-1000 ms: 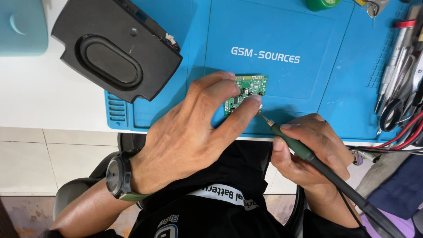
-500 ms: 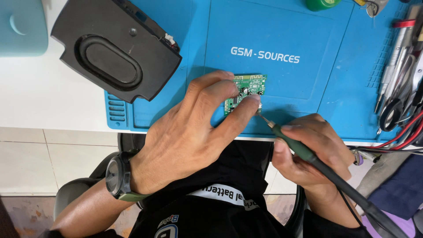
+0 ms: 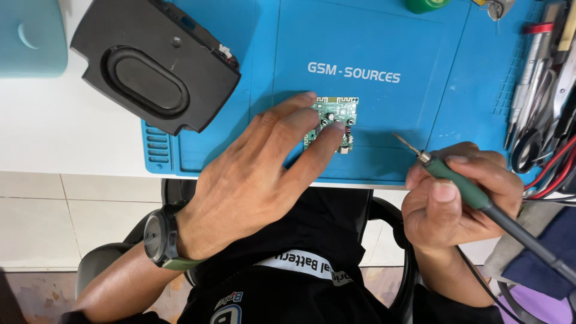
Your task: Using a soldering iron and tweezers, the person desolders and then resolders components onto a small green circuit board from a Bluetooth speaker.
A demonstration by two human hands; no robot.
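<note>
A small green circuit board (image 3: 336,117) lies on the blue work mat (image 3: 384,42) near its front edge. My left hand (image 3: 258,174) rests flat over the mat, its fingertips pressing on the board's left side; a dark watch sits on that wrist. My right hand (image 3: 459,195) grips a green-handled soldering iron (image 3: 456,177), its metal tip pointing up-left and hanging clear of the board, to its right. A black cable runs from the iron to the lower right.
A black speaker housing (image 3: 150,66) with an oval driver lies on the mat's left edge and the white table. Tweezers, scissors and other hand tools (image 3: 546,102) crowd the right edge. A teal box (image 3: 30,36) sits far left. A green roll (image 3: 427,5) is at the top.
My right hand has drawn the soldering iron's tip away from the board to the right. My left fingers have spread flatter on the board.
</note>
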